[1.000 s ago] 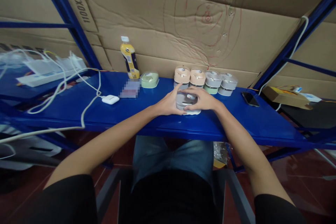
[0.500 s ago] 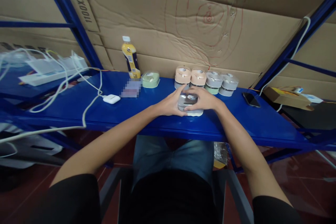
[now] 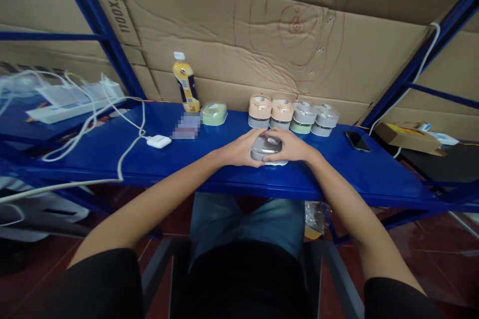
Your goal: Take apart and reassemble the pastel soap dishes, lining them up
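Between both hands is a grey rounded box with a clear, shiny lid (image 3: pixel 266 145), close to the front of the blue table. My left hand (image 3: pixel 243 150) wraps its left side, and my right hand (image 3: pixel 295 146) grips it from the right, thumb at the near edge. A pale rim shows beneath the box, partly hidden by my fingers. Just behind stand similar boxes in stacks of two: peach over grey (image 3: pixel 260 111), another peach-topped stack (image 3: pixel 281 112), grey over green (image 3: pixel 303 116) and grey on grey (image 3: pixel 325 119). A single green box (image 3: pixel 214 113) sits farther left.
A yellow drink bottle (image 3: pixel 186 82) stands at the back left, near a blurred packet (image 3: pixel 187 126) and a white earbud case (image 3: pixel 159 141). White cables (image 3: pixel 120 159) cross the left side. A phone (image 3: pixel 357 140) lies right; an open carton (image 3: pixel 409 138) is beyond it.
The grey box now sits slightly tilted and a little left between my hands. My fingers have shifted around it, uncovering more of the peach-topped stacks behind.
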Demonstrator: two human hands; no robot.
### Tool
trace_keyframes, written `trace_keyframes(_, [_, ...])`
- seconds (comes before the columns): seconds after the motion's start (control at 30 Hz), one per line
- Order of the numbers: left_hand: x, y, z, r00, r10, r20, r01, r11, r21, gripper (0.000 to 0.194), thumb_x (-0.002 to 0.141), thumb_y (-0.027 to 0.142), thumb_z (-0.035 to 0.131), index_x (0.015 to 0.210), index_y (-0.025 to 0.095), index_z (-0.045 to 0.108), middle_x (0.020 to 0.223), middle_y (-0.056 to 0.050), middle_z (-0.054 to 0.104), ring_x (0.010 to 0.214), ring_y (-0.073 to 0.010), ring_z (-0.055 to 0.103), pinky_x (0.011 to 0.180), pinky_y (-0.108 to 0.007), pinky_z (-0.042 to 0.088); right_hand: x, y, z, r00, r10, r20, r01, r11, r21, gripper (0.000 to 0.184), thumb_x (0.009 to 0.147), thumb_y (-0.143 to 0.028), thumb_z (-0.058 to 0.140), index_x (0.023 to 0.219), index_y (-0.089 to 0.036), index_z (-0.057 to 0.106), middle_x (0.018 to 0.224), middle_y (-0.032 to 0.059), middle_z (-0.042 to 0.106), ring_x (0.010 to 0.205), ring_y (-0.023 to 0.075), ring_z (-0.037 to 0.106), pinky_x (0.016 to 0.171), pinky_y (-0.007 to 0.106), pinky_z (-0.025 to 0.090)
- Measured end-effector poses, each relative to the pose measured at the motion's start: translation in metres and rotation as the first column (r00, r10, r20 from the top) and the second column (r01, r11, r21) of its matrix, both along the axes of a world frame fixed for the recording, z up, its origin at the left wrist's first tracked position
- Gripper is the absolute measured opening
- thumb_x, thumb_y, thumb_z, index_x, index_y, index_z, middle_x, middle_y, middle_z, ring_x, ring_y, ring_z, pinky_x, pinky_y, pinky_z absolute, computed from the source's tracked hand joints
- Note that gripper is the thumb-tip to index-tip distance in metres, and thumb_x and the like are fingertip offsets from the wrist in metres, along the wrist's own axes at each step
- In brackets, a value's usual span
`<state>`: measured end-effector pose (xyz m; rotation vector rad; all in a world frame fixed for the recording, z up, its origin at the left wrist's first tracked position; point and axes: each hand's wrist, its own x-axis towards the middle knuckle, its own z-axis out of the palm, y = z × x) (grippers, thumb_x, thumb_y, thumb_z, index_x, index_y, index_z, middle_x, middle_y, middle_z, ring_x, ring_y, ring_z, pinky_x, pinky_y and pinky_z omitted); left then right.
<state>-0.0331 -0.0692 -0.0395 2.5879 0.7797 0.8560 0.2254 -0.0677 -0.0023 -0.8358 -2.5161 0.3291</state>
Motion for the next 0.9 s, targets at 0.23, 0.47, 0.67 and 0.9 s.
trace_keyframes(0.23, [-0.011, 0.002, 0.008, 0.997, 0.061, -0.052, -0.062, 0.998, -0.007, 0.116, 0.073, 0.052, 0.091, 0.172, 0.021, 0.039, 0.165, -0.022, 0.056, 0.153, -0.0494, 0.056, 0.129, -0.067, 0.046, 0.0, 0.002, -0.007, 0.998, -0.042, -0.048, 0.042, 0.999, 0.001, 0.093, 0.088, -0.086, 0.078, 0.159, -0.026, 0.066, 0.142, 0.0166, 0.072, 0.132, 0.0401, 0.07, 0.119, 0.062, 0.056])
trace_keyframes(0.47, [-0.035, -0.032, 0.019, 0.656, 0.704, -0.272, -0.697, 0.704, 0.138, 0.086, 0.094, 0.062, 0.076, 0.161, 0.015, 0.051, 0.142, -0.03, 0.063, 0.123, -0.0531, 0.074, 0.103, -0.061, 0.061, 0.016, 0.019, -0.01, 0.933, -0.249, -0.258, 0.261, 0.965, 0.014, 0.086, 0.105, -0.092, 0.035, 0.138, -0.024, 0.077, 0.133, 0.0173, 0.076, 0.13, 0.0361, 0.071, 0.122, 0.058, 0.052])
trace_keyframes(0.67, [-0.017, -0.006, 0.021, 0.48, 0.826, -0.296, -0.827, 0.538, 0.161, 0.094, 0.098, 0.064, 0.075, 0.159, -0.001, 0.046, 0.144, -0.044, 0.061, 0.132, -0.0609, 0.066, 0.1, -0.059, 0.06, 0.011, 0.019, -0.013, 0.958, -0.22, -0.185, 0.224, 0.975, 0.0, 0.08, 0.108, -0.087, 0.036, 0.133, -0.023, 0.078, 0.128, 0.0166, 0.076, 0.126, 0.0358, 0.07, 0.12, 0.058, 0.052])
trace_keyframes(0.9, [-0.014, 0.077, 0.03, 0.697, 0.682, -0.223, -0.688, 0.723, 0.063, 0.087, 0.094, 0.053, 0.083, 0.153, -0.002, 0.048, 0.14, -0.044, 0.062, 0.136, -0.0651, 0.061, 0.105, -0.07, 0.055, 0.014, 0.023, -0.017, 0.967, -0.215, -0.137, 0.216, 0.976, -0.007, 0.077, 0.11, -0.085, 0.036, 0.129, -0.023, 0.079, 0.124, 0.0161, 0.077, 0.125, 0.0354, 0.07, 0.12, 0.06, 0.052])
